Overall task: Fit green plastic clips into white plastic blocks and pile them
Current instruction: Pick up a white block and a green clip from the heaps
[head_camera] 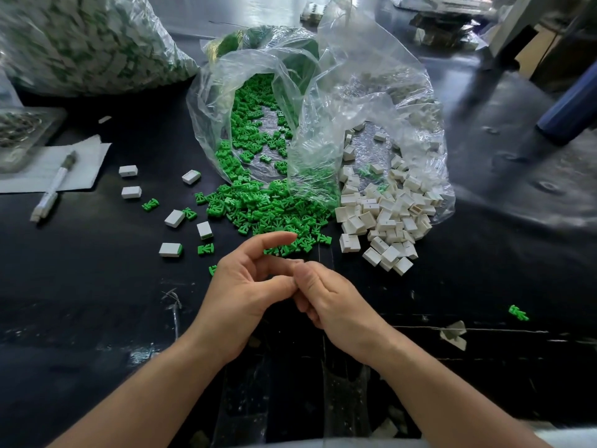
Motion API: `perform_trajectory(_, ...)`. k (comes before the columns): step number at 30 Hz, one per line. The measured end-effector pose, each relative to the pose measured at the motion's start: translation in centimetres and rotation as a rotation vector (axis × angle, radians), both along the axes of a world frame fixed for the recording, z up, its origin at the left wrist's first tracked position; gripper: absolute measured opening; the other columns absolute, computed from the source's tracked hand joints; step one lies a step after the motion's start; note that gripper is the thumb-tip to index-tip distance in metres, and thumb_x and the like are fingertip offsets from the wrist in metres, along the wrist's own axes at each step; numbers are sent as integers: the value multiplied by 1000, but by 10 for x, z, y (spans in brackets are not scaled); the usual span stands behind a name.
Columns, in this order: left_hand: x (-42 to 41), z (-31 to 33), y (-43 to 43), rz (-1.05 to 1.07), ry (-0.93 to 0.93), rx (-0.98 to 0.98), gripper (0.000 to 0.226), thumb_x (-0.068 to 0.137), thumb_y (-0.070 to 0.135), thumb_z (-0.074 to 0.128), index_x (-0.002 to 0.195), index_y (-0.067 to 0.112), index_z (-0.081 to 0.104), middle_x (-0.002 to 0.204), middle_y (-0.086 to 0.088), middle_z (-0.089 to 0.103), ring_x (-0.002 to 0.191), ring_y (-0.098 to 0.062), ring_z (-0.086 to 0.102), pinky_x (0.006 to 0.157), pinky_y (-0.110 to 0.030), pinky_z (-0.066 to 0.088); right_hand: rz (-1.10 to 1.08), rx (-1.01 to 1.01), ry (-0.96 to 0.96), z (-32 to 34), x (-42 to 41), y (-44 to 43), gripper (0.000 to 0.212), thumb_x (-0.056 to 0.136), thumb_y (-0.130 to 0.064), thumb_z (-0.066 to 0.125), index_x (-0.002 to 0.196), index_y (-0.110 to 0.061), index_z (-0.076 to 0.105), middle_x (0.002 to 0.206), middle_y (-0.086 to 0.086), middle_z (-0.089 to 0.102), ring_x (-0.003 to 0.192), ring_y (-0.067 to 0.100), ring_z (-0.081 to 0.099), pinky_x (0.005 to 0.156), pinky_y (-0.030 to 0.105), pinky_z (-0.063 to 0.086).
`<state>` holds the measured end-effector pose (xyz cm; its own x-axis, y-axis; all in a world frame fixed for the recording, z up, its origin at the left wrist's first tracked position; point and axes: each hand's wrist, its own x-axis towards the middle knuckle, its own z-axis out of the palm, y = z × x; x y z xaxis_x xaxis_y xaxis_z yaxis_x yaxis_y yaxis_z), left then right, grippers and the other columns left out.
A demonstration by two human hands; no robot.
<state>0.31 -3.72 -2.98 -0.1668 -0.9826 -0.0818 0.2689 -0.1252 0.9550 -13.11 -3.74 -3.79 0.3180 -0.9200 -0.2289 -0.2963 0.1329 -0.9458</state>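
On the head camera I see both hands meeting low over the black table (pixel 97 318). The left hand (pixel 245 286) has its forefinger arched above the edge of the clip heap and its thumb tucked against the fingertips of the right hand (pixel 332 302). The right hand's fingers are curled under, with the back of the hand toward me. I cannot tell what either hand holds, if anything, because the pinch is hidden. Just beyond them a clear bag (pixel 206 101) lies on its side, and green clips (pixel 252 205) spill from its mouth onto the table. Touching it on the right, a second clear bag (pixel 420 101) spills white blocks (pixel 384 215) the same way. Far left a big bag (pixel 84 43) is packed full of white-and-green pieces. Six finished blocks (pixel 174 218) lie scattered left of the heap with a few loose clips among them. A tray (pixel 48 124) at the left edge has blurred contents, and a pen (pixel 53 185) rests on paper (pixel 80 156) beside it.
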Motion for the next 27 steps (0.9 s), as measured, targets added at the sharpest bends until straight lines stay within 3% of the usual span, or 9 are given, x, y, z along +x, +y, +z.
perform_trajectory(5, 0, 0, 1, 8, 12, 10, 46, 62, -6, 61, 105, 12, 61, 76, -13, 72, 63, -22, 68, 58, -23, 54, -18, -116, 65, 1, 2, 3, 32, 95, -42, 32, 67, -33, 45, 60, -16, 49, 56, -6, 45, 59, 14, 32)
perform_trajectory(10, 1, 0, 2, 22, 9, 12, 45, 61, -4, 62, 103, 12, 63, 78, -14, 72, 74, -20, 70, 63, -22, 53, 10, -172, 90, 2, 3, 3, 31, 97, -38, 32, 67, -38, 40, 59, -40, 49, 62, -16, 45, 62, 5, 35)
perform_trajectory(27, 3, 4, 3, -2, 63, 40, 40, 61, -5, 64, 95, 16, 69, 82, -17, 72, 72, -25, 70, 62, -24, 54, 14, -174, 109, 7, 4, 6, 27, 92, -47, 28, 72, -39, 43, 59, -42, 47, 65, -16, 46, 63, 7, 34)
